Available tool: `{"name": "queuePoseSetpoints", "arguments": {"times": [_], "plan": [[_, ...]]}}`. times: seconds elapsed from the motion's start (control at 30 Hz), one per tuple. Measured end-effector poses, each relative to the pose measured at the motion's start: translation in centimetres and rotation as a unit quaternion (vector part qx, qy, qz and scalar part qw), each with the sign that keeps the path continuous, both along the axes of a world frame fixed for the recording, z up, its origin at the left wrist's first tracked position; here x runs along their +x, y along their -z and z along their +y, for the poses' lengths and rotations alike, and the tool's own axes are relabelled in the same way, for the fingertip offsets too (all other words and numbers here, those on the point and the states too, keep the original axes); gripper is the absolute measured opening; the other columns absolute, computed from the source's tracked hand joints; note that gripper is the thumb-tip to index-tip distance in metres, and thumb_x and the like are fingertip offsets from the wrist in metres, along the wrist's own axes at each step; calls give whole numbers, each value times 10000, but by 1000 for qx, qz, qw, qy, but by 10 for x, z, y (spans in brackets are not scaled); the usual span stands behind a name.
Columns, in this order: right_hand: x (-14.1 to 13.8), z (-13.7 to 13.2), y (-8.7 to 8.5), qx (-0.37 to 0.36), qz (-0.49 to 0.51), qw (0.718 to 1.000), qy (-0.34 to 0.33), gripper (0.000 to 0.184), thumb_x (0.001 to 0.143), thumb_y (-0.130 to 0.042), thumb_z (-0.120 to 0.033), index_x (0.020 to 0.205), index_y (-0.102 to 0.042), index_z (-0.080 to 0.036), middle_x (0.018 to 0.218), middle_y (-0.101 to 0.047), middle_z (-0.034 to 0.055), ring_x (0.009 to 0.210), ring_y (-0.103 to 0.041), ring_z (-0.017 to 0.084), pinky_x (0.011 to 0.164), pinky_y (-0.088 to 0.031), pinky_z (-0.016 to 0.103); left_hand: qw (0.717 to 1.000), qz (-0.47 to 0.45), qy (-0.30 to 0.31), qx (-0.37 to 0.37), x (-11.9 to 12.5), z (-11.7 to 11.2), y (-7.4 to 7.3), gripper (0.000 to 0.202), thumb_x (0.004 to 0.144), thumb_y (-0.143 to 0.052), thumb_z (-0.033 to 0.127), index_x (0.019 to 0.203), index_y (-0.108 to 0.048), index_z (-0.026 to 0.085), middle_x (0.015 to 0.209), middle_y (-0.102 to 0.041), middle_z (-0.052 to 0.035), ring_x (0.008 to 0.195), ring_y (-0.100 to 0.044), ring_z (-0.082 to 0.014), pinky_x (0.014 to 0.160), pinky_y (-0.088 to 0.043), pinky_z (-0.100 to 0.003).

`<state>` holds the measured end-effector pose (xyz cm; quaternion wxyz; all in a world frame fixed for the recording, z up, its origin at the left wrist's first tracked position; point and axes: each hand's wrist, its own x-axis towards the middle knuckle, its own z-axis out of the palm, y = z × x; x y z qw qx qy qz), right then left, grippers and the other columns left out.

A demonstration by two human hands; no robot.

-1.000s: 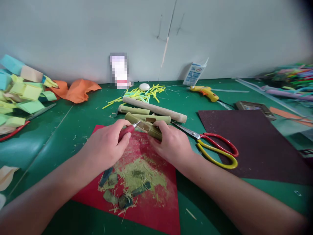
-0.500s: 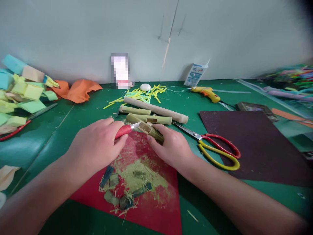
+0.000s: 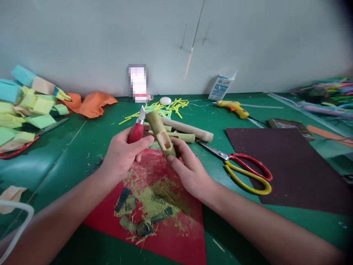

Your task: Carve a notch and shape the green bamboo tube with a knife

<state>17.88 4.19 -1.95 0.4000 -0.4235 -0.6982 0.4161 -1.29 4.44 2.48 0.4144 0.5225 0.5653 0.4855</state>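
My left hand (image 3: 121, 152) is closed around the red handle of a carving knife (image 3: 136, 131), its short blade pointing up. In my right hand (image 3: 190, 167) I grip a bamboo piece (image 3: 157, 127) by its lower end. It is tilted, with a rectangular notch cut in its side facing me. Blade and bamboo are apart. Below both hands lies a red sheet (image 3: 179, 250) strewn with bamboo shavings (image 3: 154, 202) and several dark bark chips (image 3: 122, 198). Behind the hands rest a pale stick (image 3: 190, 129) and another notched bamboo piece (image 3: 186, 137).
Scissors (image 3: 248, 171) lie right of my right hand, beside a dark brown sheet (image 3: 289, 169). A yellow glue gun (image 3: 234, 108) and a small box (image 3: 222, 87) are near the wall. Folded paper pieces (image 3: 35, 106) crowd the left, by orange paper (image 3: 93, 104).
The knife has come away from the bamboo's notch and turned blade-up. The bamboo piece has been raised off the sheet and tipped more upright, its notch turned toward me.
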Motion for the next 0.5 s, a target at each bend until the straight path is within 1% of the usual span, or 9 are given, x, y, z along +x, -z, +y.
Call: {"name": "queuePoseSetpoints", "arguments": {"times": [0.03, 0.07, 0.17, 0.23, 0.37, 0.43, 0.5], "plan": [[-2, -1, 0, -6, 9, 1000, -17, 423, 908, -523, -299, 1317, -454, -216, 1262, -605, 93, 1125, -584, 221, 962, -469, 401, 1000, -17, -1, 7, 5, -1, 2, 305, 753, -746, 438, 867, -628, 181, 447, -435, 83, 398, -357, -58, 401, -286, -178], [-4, -2, -1, -12, 12, 999, -30, 426, 885, -562, -290, 1294, -472, -213, 1228, -616, 87, 1091, -595, 214, 948, -478, 392, 1000, -26, 0, 15, 8, -3, 2, 297, 744, -760, 417, 870, -640, 176, 453, -448, 81, 403, -361, -52, 407, -297, -172], [-8, -4, -5, -20, -7, 999, -47, 408, 804, -658, -271, 1188, -540, -201, 1088, -653, 68, 956, -620, 202, 860, -506, 366, 999, -28, 13, 31, 14, -8, -1, 308, 736, -774, 361, 969, -676, 184, 474, -477, 83, 413, -389, -51, 418, -333, -167], [-8, -3, -10, 0, -33, 999, -36, 361, 769, -685, -272, 1103, -575, -191, 1023, -661, 65, 907, -616, 204, 816, -504, 360, 999, -18, 26, 37, 13, -11, -4, 315, 752, -759, 355, 1010, -682, 192, 478, -487, 83, 419, -409, -60, 424, -354, -174], [-5, -1, -15, 65, -95, 993, -16, 226, 763, -669, -273, 965, -602, -195, 903, -655, 45, 818, -592, 195, 727, -479, 340, 997, 36, 36, 56, 8, -13, -8, 299, 733, -769, 374, 960, -699, 193, 498, -511, 79, 432, -417, -67, 430, -365, -185], [-3, 0, -14, 86, -123, 988, -20, 162, 768, -660, -272, 898, -603, -195, 840, -635, 34, 768, -575, 185, 685, -466, 332, 994, 80, 32, 74, 5, -13, -8, 290, 701, -792, 362, 921, -710, 191, 562, -570, 66, 472, -452, -72, 459, -388, -190], [-1, 2, -13, 103, -129, 986, -33, 169, 771, -670, -298, 888, -611, -191, 846, -634, 42, 780, -579, 194, 692, -471, 345, 990, 108, 25, 88, 4, -12, -7, 277, 693, -795, 363, 893, -717, 189, 666, -642, 46, 545, -515, -88, 518, -433, -200]]}}
